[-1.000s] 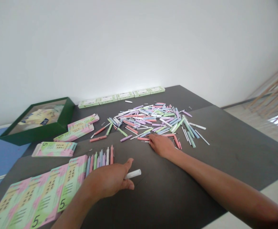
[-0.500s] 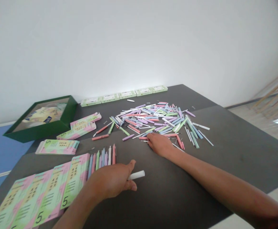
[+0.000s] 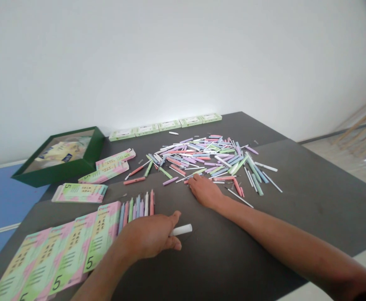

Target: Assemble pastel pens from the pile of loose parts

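Note:
My left hand [image 3: 149,237] is closed round a white pen barrel [image 3: 183,229], whose end sticks out between thumb and fingers. Beside that hand stands a row of assembled pens [image 3: 135,209] in pastel colours, partly hidden behind it. At the near edge of the loose pen parts [image 3: 201,156], my right hand [image 3: 205,191] rests low on the table with its fingers curled. A bit of a red pen part [image 3: 186,182] shows at its fingertips; what the fingers grip is hidden. A thin refill [image 3: 239,197] lies right of that hand.
Pink-and-green pen boxes [image 3: 65,251] lie overlapped at the front left, and further boxes [image 3: 80,193] lie behind them. A green open box [image 3: 57,167] holding plastic packets stands at the back left. Flat green boxes [image 3: 169,125] line the wall.
My right hand has shifted slightly left and towards me, uncovering more of the refill on its right. The left hand keeps the white barrel in nearly the same place.

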{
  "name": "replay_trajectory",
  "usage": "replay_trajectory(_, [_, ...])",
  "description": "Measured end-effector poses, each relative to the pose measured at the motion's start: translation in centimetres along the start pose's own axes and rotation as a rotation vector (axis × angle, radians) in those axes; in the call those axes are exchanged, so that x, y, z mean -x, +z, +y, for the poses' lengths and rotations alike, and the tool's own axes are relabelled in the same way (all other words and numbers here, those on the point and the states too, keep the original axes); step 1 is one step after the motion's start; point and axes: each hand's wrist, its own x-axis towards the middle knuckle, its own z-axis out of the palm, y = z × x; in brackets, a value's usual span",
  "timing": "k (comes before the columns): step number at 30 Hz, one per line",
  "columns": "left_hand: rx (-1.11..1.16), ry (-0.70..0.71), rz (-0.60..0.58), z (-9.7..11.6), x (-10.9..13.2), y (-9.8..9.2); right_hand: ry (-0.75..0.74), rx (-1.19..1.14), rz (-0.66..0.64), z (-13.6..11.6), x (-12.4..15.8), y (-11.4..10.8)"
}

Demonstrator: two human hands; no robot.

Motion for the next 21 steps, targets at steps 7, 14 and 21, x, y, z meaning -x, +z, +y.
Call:
replay_trajectory(7, [-0.046,-0.047,-0.053,-0.4,-0.1,-0.7,-0.018,-0.083,0.072,0.5,0.4,0.8])
replay_trajectory(14, [-0.068,-0.055,-0.047,-1.2,-0.9,-1.3,-0.066,-0.240,0.179,0.8,1.8,-2.1])
replay_trajectory(21, [-0.066,-0.040,-0.062,-1.8,-1.8,-1.8,-0.251,-0.390,0.212,-2.1,6.1,-7.3])
